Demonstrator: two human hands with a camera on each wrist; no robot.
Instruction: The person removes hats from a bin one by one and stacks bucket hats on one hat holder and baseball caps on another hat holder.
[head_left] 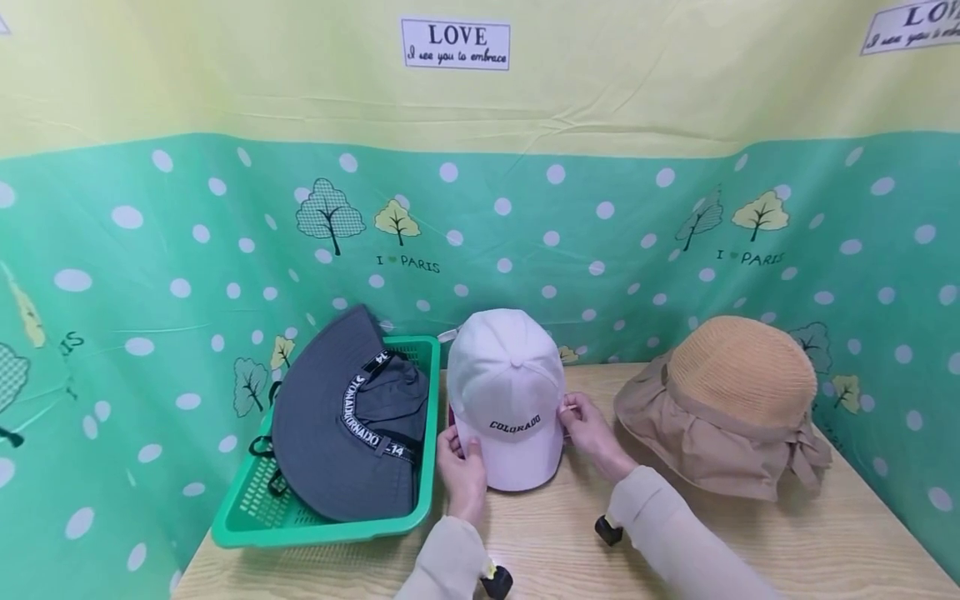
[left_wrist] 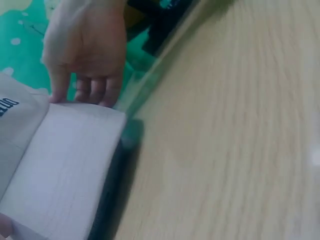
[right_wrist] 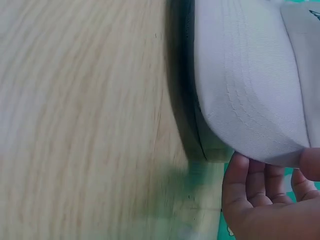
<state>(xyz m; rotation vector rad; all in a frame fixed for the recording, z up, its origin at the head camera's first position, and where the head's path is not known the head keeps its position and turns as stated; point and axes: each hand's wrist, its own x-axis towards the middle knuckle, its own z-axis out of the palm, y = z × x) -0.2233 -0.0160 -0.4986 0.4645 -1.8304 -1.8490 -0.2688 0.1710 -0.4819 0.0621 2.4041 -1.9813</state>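
Wooden table [head_left: 750, 542] sits against a green dotted backdrop cloth [head_left: 600, 233] with a yellow upper band. Green plastic basket [head_left: 247, 517] at the table's left end, holding a dark grey bucket hat [head_left: 330, 433] with a lettered black strap; the hat's brim sticks up over the basket's rim. Tan straw sun hat [head_left: 731, 400] with a fabric brim rests on the table at the right, near the right hand but apart from it. White baseball cap [head_left: 506, 392] marked COLORADO stands in the middle of the table, just beside the basket, its brim pointing toward the person. Left hand [head_left: 462, 467] holds the cap's brim at its left edge, fingers bent onto it; the left wrist view shows that hand's fingertips [left_wrist: 82, 95] on the brim's edge, blurred. Right hand [head_left: 592, 429] pinches the cap's right side near where brim meets crown, fingers curled on the fabric. Right wrist view shows the white brim close up over the wood. Both sleeves are beige.
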